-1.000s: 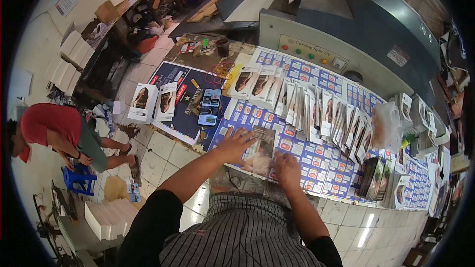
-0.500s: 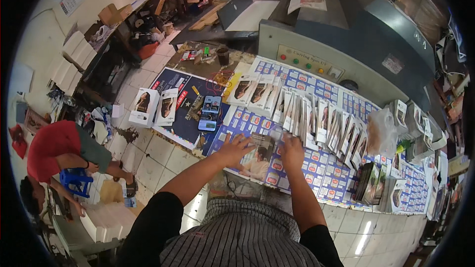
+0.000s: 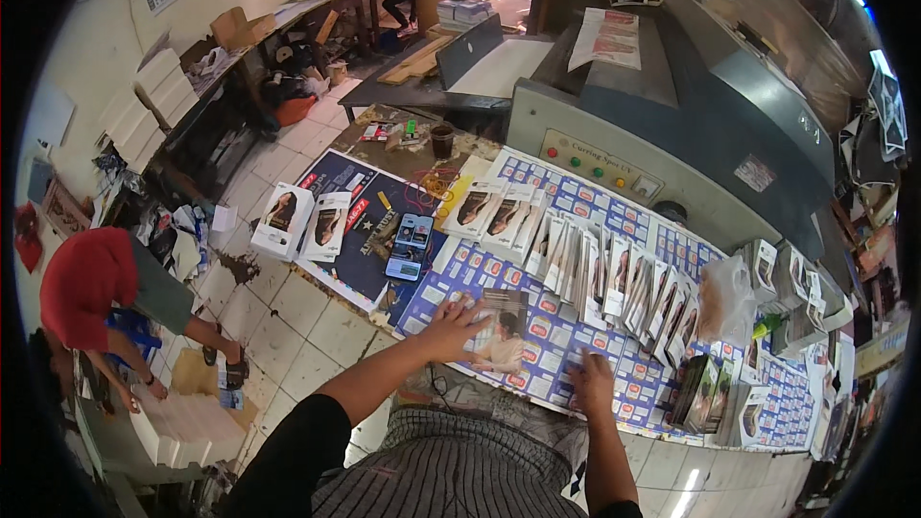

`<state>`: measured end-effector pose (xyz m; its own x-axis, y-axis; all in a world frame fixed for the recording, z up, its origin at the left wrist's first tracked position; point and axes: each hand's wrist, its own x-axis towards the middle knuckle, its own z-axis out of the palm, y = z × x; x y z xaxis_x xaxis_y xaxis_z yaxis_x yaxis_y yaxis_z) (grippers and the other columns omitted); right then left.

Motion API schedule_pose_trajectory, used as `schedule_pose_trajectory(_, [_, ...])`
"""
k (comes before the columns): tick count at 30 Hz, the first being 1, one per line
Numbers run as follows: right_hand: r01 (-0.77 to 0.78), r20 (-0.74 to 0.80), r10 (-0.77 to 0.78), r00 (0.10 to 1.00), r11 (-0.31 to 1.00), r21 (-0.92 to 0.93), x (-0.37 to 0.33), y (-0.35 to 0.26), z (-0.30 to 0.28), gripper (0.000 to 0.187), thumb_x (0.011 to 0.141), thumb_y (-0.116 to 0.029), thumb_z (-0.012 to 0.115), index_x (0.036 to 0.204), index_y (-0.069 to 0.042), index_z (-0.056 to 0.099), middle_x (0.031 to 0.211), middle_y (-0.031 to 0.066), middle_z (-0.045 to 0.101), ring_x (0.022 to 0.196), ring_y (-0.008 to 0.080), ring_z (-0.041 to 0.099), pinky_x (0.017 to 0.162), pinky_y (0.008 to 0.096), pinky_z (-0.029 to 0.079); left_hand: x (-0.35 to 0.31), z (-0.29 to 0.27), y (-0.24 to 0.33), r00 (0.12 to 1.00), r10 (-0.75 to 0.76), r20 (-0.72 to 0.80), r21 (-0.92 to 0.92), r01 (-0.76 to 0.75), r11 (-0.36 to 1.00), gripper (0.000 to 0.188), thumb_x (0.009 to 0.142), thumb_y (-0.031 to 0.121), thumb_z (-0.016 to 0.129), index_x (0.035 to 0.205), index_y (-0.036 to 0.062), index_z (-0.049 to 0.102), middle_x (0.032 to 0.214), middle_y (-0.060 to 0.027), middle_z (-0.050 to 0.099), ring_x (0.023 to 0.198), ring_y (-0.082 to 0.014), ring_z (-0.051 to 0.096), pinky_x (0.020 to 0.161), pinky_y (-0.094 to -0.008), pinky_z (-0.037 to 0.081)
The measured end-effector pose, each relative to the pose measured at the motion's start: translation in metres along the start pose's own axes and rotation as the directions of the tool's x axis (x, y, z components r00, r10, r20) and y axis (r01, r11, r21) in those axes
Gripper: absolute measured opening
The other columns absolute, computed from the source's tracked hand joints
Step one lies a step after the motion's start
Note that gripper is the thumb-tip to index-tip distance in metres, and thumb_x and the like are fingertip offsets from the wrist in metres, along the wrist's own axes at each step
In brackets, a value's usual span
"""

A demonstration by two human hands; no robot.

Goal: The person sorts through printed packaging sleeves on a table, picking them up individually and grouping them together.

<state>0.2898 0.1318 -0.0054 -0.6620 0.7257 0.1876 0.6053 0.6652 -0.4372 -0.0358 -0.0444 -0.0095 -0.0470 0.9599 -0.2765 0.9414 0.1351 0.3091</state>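
A printed packet (image 3: 503,329) with a picture of a person lies on the blue-patterned sheet (image 3: 480,273) near the table's front edge; whether it is one piece or a stack I cannot make out. My left hand (image 3: 451,329) is open, its fingers stretched out against the packet's left side. My right hand (image 3: 592,384) rests a little to the right, apart from the packet. Its fingers are loosely bent and apart, with nothing visible in them. Behind my right hand, a long leaning row of white picture packets (image 3: 614,278) runs toward the right.
White packet piles (image 3: 284,221) and a phone (image 3: 410,247) lie at left on a dark poster (image 3: 350,201). At right stand dark packets (image 3: 698,393), a plastic bag (image 3: 726,297) and more stacks. A grey machine (image 3: 585,153) borders the table's back. At far left, a person in red (image 3: 91,283) handles white stacks.
My right hand has left the packet's right side and moved right and nearer to me. My left hand stays at the packet's left side. The whole view has shifted slightly.
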Motion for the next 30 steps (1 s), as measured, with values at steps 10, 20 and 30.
schedule_pose_trajectory(10, [-0.426,0.308,0.294,0.905,0.628,0.652,0.029,-0.094,0.065,0.068,0.082,-0.024,0.079,0.135,0.004,0.047,0.119,0.0232,0.064,0.103,0.0408,0.064,0.086,0.0466,0.053,-0.005,0.011,0.007,0.995,0.034,-0.089,0.05,-0.03,0.998,0.084,0.091,0.069,0.051,0.158,0.0246,0.027,0.167,-0.0139,0.01,0.153,-0.0425,0.0,0.117,-0.0635,0.003])
schedule_pose_trajectory(20, [-0.005,-0.116,0.231,0.966,0.466,0.885,0.041,-0.129,-0.05,0.015,0.094,-0.006,0.06,0.107,0.001,0.063,0.097,0.0072,0.065,0.093,0.0176,0.062,0.084,0.0308,0.05,-0.011,0.017,0.003,0.983,0.022,-0.18,-0.049,-0.031,0.998,0.088,0.094,0.07,0.045,0.16,0.0175,0.019,0.166,-0.014,0.013,0.153,-0.0384,0.004,0.119,-0.0612,0.003])
schedule_pose_trajectory(30, [-0.38,0.37,0.122,0.921,0.069,0.922,0.013,-0.106,-0.046,0.032,0.091,-0.003,0.066,0.123,0.0,0.061,0.111,0.0047,0.069,0.094,0.0131,0.066,0.082,0.0278,0.053,0.01,-0.024,0.089,1.0,0.009,-0.001,-0.921,0.002,-0.388,0.073,0.099,0.029,0.062,0.157,0.0087,0.022,0.142,-0.0144,0.051,0.128,-0.0252,0.053,0.104,-0.0383,0.045])
